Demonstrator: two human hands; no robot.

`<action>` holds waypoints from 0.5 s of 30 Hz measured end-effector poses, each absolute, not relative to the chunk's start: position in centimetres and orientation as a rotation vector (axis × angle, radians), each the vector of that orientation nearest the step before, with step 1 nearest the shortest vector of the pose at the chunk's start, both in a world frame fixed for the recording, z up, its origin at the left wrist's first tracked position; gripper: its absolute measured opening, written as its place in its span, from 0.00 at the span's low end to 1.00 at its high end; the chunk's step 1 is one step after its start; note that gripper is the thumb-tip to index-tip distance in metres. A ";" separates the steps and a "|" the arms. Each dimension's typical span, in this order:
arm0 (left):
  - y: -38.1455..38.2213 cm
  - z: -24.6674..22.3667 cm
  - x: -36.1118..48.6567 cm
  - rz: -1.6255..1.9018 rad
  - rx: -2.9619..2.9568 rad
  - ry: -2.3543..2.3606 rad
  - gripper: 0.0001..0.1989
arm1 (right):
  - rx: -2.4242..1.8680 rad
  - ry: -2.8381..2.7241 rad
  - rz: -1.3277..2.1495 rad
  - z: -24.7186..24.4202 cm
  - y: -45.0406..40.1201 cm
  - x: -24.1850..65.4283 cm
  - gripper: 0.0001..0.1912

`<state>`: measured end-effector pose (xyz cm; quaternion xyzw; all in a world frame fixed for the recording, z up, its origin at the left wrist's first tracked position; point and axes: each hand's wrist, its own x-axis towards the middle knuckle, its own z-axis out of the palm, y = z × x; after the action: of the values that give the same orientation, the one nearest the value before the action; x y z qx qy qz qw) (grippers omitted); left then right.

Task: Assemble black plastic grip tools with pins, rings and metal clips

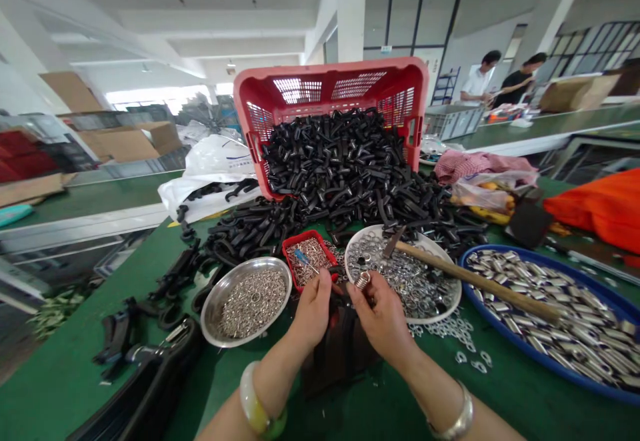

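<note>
My left hand (pixel 313 311) is closed, thumb on top, at a small black part (pixel 337 270) whose tip shows beyond the fingers. Close beside it, my right hand (pixel 383 317) pinches a shiny metal coil spring (pixel 363 281) between thumb and fingers. Below both hands lies a dark brown-black block (pixel 340 354), partly covered by them. Just beyond the left hand is a red tray (pixel 286 249) of small metal pins, with a blue-handled screwdriver (pixel 302 257) on them. A white dish (pixel 453 304) of metal rings stands beyond the right hand.
A steel bowl (pixel 207 327) of small metal parts stands left. A hammer (pixel 475 277) lies across the white dish and a blue tray (pixel 505 341) of metal sleeves. Black curved parts spill from a tipped red crate (pixel 423 94). Two people (pixel 515 87) stand at the back right.
</note>
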<state>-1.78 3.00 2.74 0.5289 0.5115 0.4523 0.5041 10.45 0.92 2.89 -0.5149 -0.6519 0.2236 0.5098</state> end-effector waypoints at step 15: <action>1.5 0.9 -1.7 0.960 1.292 1.142 0.27 | -1.348 -1.964 0.710 1.5 1.4 12.4 0.16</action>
<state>-1.74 1.51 0.94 0.5460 0.4827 0.4058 0.5515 12.38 1.40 1.45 -0.5134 -0.7481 0.2703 0.3220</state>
